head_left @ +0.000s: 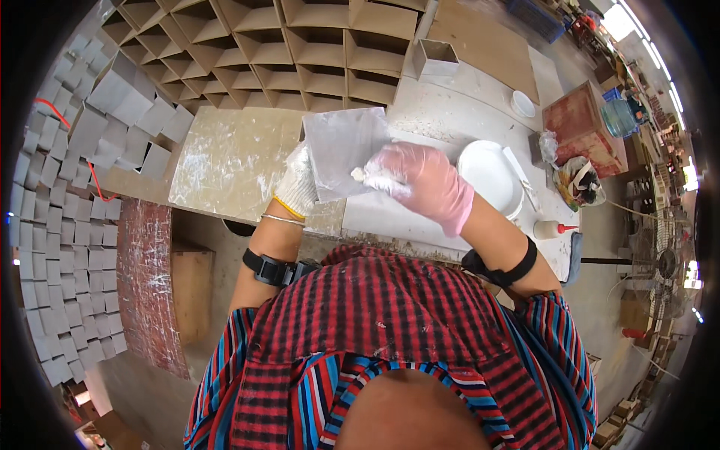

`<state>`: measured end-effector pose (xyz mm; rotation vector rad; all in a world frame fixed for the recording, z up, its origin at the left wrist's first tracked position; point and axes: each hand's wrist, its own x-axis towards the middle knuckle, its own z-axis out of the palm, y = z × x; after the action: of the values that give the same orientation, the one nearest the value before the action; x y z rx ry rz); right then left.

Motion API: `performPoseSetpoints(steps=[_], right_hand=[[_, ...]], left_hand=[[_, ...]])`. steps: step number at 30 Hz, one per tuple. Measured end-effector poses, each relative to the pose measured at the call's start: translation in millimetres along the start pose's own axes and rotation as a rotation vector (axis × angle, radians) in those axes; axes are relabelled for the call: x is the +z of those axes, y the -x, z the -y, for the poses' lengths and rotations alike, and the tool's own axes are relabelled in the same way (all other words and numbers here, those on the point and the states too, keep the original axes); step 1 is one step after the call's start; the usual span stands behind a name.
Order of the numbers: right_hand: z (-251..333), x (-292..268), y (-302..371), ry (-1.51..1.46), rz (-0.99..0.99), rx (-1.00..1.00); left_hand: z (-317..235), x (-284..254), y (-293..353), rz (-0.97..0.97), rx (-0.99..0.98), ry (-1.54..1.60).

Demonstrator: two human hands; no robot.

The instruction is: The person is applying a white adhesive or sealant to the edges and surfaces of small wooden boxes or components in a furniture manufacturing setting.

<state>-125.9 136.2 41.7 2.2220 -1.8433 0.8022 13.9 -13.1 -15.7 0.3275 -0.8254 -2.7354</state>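
Grey box, held above the tabletop. Left hand, white knit glove: gripping box's left side. Right hand, pink glove: fingers curled, white-smeared, at box's right side; cannot tell whether pinching anything. Rightward: white dish, red-nozzled bottle. Beyond: cardboard compartments.

Left of the left hand, the white-smeared tan board gives open room out to its left edge; a cardboard compartment rack walls off its far edge. The held pale box blocks the middle. Between the open grey box and the round white basin, the worktable leaves a passage. A red-tipped squeeze bottle obstructs the near right corner.
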Motion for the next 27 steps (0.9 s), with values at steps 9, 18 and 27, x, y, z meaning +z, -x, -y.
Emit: performPoseSetpoints(steps=[9,18,27], right_hand=[[-9,-13,-37,-0.252,-0.119,0.473],[-11,-13,-52,-0.031,-0.107,0.307],[3,-1,-60,0.015,-0.096,0.419]], left_hand=[[8,-9,3,0.107,-0.052,0.123],[10,-9,12,-0.090,-0.107,-0.166],[8,-11,21,-0.050,-0.065,-0.190]])
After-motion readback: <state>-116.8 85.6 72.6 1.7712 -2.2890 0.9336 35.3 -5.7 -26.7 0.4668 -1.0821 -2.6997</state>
